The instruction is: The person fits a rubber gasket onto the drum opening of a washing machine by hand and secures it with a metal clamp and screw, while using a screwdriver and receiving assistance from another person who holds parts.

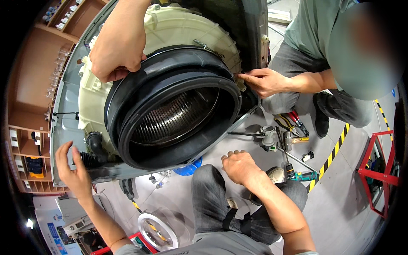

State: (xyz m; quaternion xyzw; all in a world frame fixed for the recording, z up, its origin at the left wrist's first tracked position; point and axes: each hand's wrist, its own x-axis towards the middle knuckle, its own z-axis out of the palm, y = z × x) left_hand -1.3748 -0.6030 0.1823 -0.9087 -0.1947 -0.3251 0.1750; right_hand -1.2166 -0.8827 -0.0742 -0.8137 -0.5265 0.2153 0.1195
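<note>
An opened washing machine fills the upper left, with a cream plastic tub (187, 26) and a black rubber door gasket (170, 75) round the ribbed metal drum (174, 117). My left hand (75, 171) is raised, fingers spread and empty, beside a black corrugated hose (91, 157). My right hand (241, 166) is curled closed above my knee, apart from the machine; anything inside it is hidden. From above, another person's hand (121, 46) pinches the gasket's upper left edge, where a thin wire runs. A co-worker's hand (265, 81) points fingers at the gasket's right side.
Pliers (287, 124), a hammer (293, 140), a green power screwdriver (297, 175) and a pump-like part (267, 137) lie on the floor at right. A red metal frame (376, 170) stands farther right. A round door ring (157, 231) lies near my left knee; wooden shelves (32, 93) line the left.
</note>
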